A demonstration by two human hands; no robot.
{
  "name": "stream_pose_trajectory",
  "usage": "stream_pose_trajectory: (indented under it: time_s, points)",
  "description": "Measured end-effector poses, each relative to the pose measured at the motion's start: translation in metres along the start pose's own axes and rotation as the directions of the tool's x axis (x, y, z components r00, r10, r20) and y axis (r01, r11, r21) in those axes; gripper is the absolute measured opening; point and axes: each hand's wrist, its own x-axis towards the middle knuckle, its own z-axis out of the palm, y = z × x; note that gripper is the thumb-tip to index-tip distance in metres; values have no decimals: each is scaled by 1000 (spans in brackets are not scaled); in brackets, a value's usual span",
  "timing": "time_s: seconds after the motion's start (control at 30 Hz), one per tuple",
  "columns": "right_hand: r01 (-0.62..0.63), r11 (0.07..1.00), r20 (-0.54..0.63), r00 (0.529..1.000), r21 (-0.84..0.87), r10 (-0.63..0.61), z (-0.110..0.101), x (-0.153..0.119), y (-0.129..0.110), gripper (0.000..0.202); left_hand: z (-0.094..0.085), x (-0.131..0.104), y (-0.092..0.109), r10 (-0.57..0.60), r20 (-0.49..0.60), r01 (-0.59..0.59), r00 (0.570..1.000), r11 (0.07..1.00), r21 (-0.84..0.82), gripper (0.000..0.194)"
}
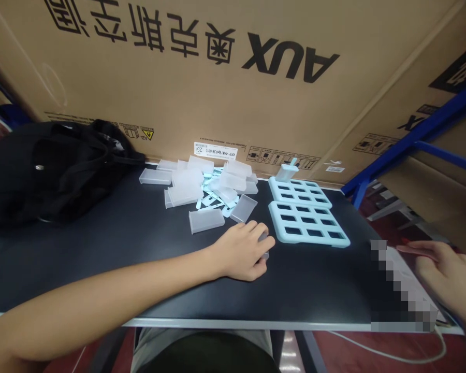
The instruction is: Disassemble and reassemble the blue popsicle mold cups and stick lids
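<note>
Fingers of the left hand (244,251) close around a small translucent case (264,255), largely hidden by them, at mid-table, near side of the loose heap. The right hand (448,274), at the table's right edge, pinches a slim reddish object (419,250).

Likely faults: a rightward swing of the left hand could knock the near tray (303,226), whose left rim lies close to the fingertips; a jolt passed to the adjoining far tray (306,191) could tip the handled case (286,172) standing at its far left corner; a push to the far side could scatter the heap; a loose hold could let the held case slip.

Surroundings, in descending size: large carton (202,93), walling off the far side; black table (140,264); black bag (50,171), restricting room at left; loose translucent cases (186,187), overlapping; pale blue sticks (217,194), caught among those cases and partly covered.
</note>
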Motion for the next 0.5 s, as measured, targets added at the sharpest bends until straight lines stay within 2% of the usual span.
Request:
stream_pose_trajectory:
  time_s: [0.2,0.4,0.5]
  points:
    - [72,997,58,996,-7,-71,4,2,-5,27,0,0,0,-8,6,7,1000,1000,6,25]
    - [-4,995,46,999,-96,9,-1,6,6,36,1,0,-1,0,7,0,1000,1000,5,26]
    - [14,990,72,997,-143,-3,-5,6,9,41,1,0,-1,4,1,-4,1000,1000,3,27]
